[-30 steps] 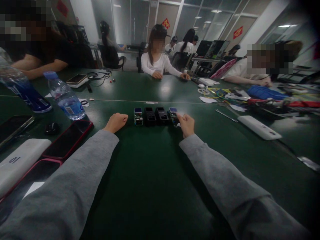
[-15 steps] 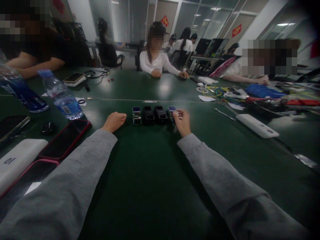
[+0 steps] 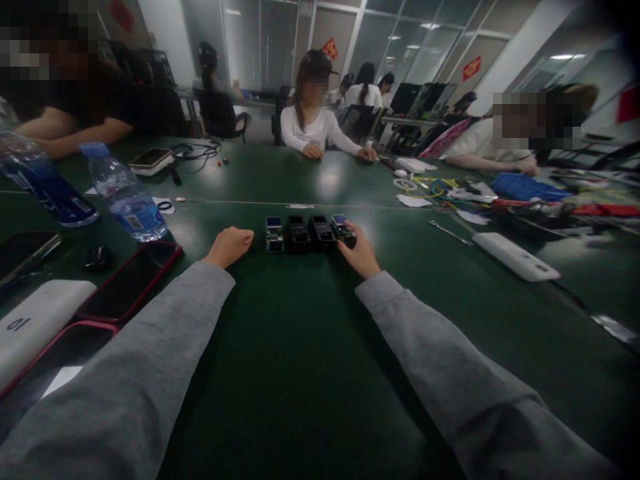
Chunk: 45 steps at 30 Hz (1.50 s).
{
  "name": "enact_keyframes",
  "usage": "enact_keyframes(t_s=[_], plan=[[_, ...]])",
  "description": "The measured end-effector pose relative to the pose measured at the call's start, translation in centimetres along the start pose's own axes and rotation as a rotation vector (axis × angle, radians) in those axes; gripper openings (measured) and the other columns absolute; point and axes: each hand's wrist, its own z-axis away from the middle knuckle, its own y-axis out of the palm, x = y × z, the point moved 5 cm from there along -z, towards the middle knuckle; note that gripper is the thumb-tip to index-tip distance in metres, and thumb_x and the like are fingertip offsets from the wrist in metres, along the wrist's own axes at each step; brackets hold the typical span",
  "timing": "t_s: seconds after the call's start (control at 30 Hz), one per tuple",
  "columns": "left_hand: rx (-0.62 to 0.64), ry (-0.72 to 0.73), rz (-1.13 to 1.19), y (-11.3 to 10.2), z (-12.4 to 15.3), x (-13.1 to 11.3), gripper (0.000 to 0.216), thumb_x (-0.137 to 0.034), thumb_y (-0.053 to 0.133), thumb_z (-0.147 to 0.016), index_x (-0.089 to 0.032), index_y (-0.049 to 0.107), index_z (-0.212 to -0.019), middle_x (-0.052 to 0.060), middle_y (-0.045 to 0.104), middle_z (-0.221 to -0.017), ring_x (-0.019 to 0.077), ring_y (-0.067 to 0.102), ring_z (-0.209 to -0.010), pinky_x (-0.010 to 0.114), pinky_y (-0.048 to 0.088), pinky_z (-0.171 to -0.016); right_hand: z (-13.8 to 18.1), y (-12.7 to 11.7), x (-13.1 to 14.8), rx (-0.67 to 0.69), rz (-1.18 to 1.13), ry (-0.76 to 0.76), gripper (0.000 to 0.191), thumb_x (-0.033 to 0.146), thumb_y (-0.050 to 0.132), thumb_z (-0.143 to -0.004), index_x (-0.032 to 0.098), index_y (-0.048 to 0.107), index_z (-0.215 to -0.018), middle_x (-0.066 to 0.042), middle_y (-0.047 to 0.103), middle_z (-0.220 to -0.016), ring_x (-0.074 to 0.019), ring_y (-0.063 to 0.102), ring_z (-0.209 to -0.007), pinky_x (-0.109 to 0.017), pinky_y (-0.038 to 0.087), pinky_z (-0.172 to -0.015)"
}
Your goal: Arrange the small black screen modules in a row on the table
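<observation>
Four small devices would be one row on the green table (image 3: 280,347): a bare circuit board with a small screen (image 3: 274,235) at the left end, two black plastic cases, the left case (image 3: 298,233) and the right case (image 3: 322,232), and another circuit board with a screen (image 3: 341,224) at the right end. My right hand (image 3: 362,251) grips that right-end board by its near and right sides, thumb in front; its fingers partly cover it. Curled into a fist, my left hand (image 3: 229,247) rests on the table just left of the row, apart from the left board.
On the left are a water bottle (image 3: 131,200), a phone with a red edge (image 3: 131,280) and a white power bank (image 3: 43,307). To the right lie a wrench-like metal tool (image 3: 450,232), another white power bank (image 3: 516,256) and tangled cables (image 3: 440,188). A person (image 3: 310,127) sits opposite.
My right hand has turned and shifted slightly left, bringing the right-end circuit board closer to the black cases. My left hand stays in its fist.
</observation>
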Motion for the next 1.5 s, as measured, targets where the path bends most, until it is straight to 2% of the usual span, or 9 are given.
enact_keyframes(t_s=[0.3,0.6,0.8,0.97,1.13,1.37,1.5], plan=[[-0.004,0.000,0.034,0.0,0.0,0.0,0.024,-0.013,0.051,-0.083,-0.021,0.052,-0.061,-0.001,0.046,-0.059,0.0145,0.039,-0.055,0.030,0.028,-0.058,-0.1,0.2,-0.4,-0.008,-0.005,0.026,0.063,0.030,0.073,-0.079,0.019,0.056,-0.139,-0.016,0.063,-0.138,-0.0357,0.060,-0.128,-0.058,0.047,-0.112],[-0.017,-0.014,0.022,0.1,0.0,0.1,0.024,-0.013,0.051,-0.083,-0.021,0.054,-0.061,-0.002,0.046,-0.058,0.0146,0.039,-0.056,0.030,0.026,-0.058,-0.1,0.5,-0.8,0.000,0.005,0.017,0.069,0.021,0.071,-0.075,0.019,0.052,-0.141,-0.016,0.062,-0.138,-0.0339,0.061,-0.125,-0.056,0.047,-0.112],[-0.019,-0.008,0.025,0.1,-0.1,0.1,0.024,-0.014,0.051,-0.083,-0.021,0.050,-0.060,-0.002,0.043,-0.058,0.0143,0.038,-0.055,0.030,0.025,-0.058,-0.2,0.6,-1.3,-0.006,0.016,-0.021,0.072,0.018,0.071,-0.072,0.017,0.050,-0.141,-0.018,0.059,-0.139,-0.0352,0.057,-0.130,-0.057,0.043,-0.115],[0.000,-0.007,0.027,0.0,0.0,0.1,0.024,-0.015,0.051,-0.085,-0.021,0.048,-0.061,-0.002,0.045,-0.059,0.0142,0.040,-0.056,0.029,0.027,-0.058,-0.2,0.7,-1.4,-0.017,0.010,-0.023,0.066,0.024,0.073,-0.078,0.020,0.051,-0.140,-0.016,0.059,-0.139,-0.0352,0.055,-0.132,-0.059,0.043,-0.115],[-0.015,-0.005,-0.007,0.1,-0.1,0.1,0.025,-0.014,0.051,-0.084,-0.021,0.048,-0.060,-0.001,0.045,-0.059,0.0146,0.040,-0.055,0.030,0.026,-0.057,-0.3,0.5,-1.2,-0.038,0.015,-0.040,0.060,0.031,0.071,-0.083,0.018,0.053,-0.138,-0.018,0.060,-0.136,-0.0345,0.057,-0.128,-0.057,0.045,-0.114],[-0.013,0.002,0.006,0.1,-0.1,0.2,0.024,-0.015,0.051,-0.085,-0.021,0.049,-0.061,-0.002,0.047,-0.058,0.0141,0.040,-0.055,0.029,0.027,-0.057,-0.2,0.4,-1.1,-0.029,0.017,-0.029,0.057,0.032,0.070,-0.083,0.019,0.052,-0.136,-0.018,0.061,-0.137,-0.0346,0.058,-0.129,-0.057,0.045,-0.113],[-0.015,0.012,0.012,0.2,-0.1,0.3,0.025,-0.014,0.051,-0.085,-0.021,0.050,-0.062,-0.001,0.047,-0.059,0.0145,0.040,-0.055,0.029,0.026,-0.057,-0.1,0.3,-0.6,-0.041,0.000,0.008,0.056,0.034,0.071,-0.079,0.019,0.053,-0.131,-0.018,0.064,-0.129,-0.0340,0.063,-0.119,-0.055,0.050,-0.106]])
